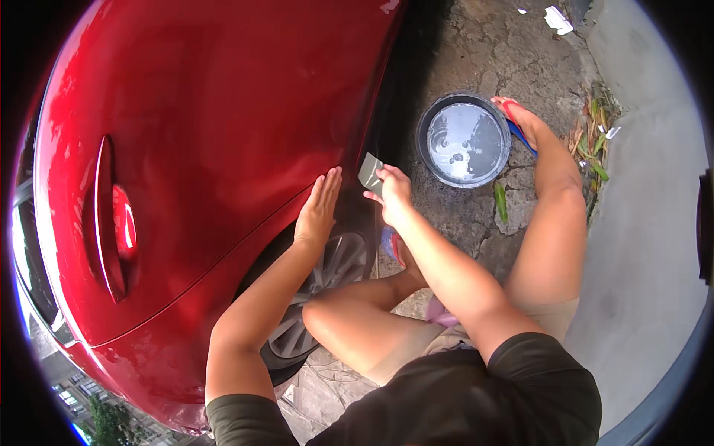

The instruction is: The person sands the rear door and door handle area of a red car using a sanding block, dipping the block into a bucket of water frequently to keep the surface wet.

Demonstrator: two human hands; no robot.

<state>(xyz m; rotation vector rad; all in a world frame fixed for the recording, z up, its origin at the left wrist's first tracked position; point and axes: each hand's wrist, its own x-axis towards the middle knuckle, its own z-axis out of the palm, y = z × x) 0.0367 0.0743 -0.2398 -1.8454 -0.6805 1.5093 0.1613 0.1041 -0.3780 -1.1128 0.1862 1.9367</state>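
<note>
Two bare hands: both close to the middle, beside the low edge of a red car [223, 111], which fills the view from 8 to 12 o'clock.
Grey sheet [368, 169]: just above the centre, toward 12 o'clock, held near the dark lower side of the car; whether it touches there, I cannot tell. Its free end points to about 11 o'clock, away from the fingers. These cover one part, so I cannot say surely where its long axis lies.
Right hand [396, 195]: at 2 o'clock from the centre, its fingers pinching the grey sheet.
Left hand [317, 209]: at 10 o'clock, laid flat on the red panel, fingers straight and pressed together, pointing to about 1 o'clock.
Wheel [340, 260]: toward 7 o'clock, partly behind the left forearm.
Dark basin [424, 145]: on the cracked ground [483, 67] at 2 o'clock, with liquid inside, near a sandalled foot [523, 117].
Grey wall [647, 193]: at 3 o'clock.
</note>
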